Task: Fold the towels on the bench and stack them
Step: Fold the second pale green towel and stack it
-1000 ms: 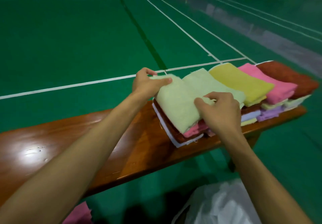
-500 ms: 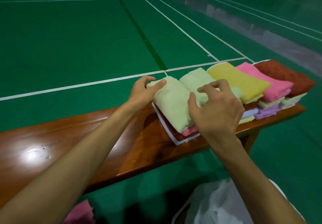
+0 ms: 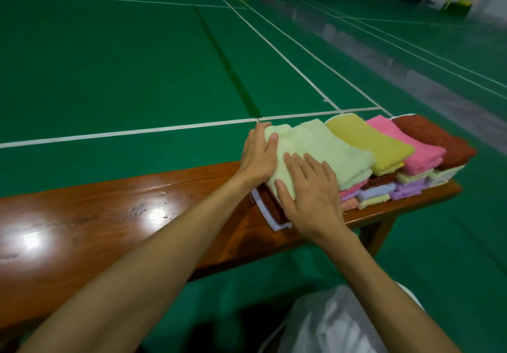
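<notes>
As your right hand [image 3: 310, 196] presses flat, fingers slightly spread, on the pale green towel [image 3: 285, 141] right of centre and your left hand [image 3: 259, 152] braces its far edge with fingers together, careful: a hard shove could skew the stack [image 3: 273, 206] beneath toward the near edge of the bench [image 3: 109, 215].

Bare bench [image 3: 82, 229] left of towels [image 3: 370, 147]

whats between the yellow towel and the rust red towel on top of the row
A folded pink towel, shown in the head view.
</notes>
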The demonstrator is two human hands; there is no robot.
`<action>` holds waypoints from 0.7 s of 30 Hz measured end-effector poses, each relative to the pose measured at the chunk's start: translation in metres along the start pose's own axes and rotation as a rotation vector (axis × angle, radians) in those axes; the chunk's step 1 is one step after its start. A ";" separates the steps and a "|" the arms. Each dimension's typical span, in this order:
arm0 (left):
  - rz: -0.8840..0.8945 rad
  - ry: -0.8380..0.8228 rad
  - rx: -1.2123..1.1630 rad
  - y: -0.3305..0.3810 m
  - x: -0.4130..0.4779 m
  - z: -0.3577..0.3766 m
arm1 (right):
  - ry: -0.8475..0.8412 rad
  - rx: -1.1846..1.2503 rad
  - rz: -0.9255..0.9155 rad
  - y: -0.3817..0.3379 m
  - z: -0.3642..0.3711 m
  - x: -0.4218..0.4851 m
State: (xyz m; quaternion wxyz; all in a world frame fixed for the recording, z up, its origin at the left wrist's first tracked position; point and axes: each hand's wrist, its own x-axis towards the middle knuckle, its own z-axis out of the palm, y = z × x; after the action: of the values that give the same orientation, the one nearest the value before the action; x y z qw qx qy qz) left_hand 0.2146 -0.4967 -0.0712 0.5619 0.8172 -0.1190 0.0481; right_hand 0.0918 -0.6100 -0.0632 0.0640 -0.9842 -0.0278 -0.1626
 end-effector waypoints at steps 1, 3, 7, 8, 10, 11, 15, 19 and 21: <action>-0.019 -0.009 0.010 -0.004 0.002 0.000 | -0.009 0.001 -0.003 0.001 0.001 0.001; -0.050 -0.032 0.004 -0.009 0.000 -0.007 | -0.028 0.008 -0.001 0.001 0.000 0.003; -0.028 -0.047 -0.018 -0.014 -0.014 -0.034 | 0.050 0.040 -0.007 -0.006 -0.013 0.003; -0.022 -0.032 -0.021 -0.016 -0.022 -0.042 | 0.127 0.082 -0.030 -0.010 -0.018 0.000; -0.003 0.046 -0.023 -0.020 -0.042 -0.064 | 0.311 0.202 -0.157 -0.029 -0.027 -0.006; 0.018 0.093 -0.024 -0.022 -0.055 -0.078 | 0.369 0.280 -0.253 -0.043 -0.028 -0.010; 0.145 0.183 0.047 -0.029 -0.137 -0.148 | 0.215 0.565 -0.698 -0.113 -0.007 -0.040; 0.269 0.223 0.381 -0.067 -0.243 -0.204 | -0.063 0.728 -0.925 -0.177 0.051 -0.090; 0.248 0.233 0.502 -0.104 -0.292 -0.218 | -0.304 0.709 -0.963 -0.206 0.087 -0.112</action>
State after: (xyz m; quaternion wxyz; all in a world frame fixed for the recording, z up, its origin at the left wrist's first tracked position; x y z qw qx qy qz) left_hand -0.0297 -0.2175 -0.1480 0.3419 0.8988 -0.1369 0.2376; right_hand -0.0025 -0.3984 -0.1569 0.3019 -0.7921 -0.5303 -0.0119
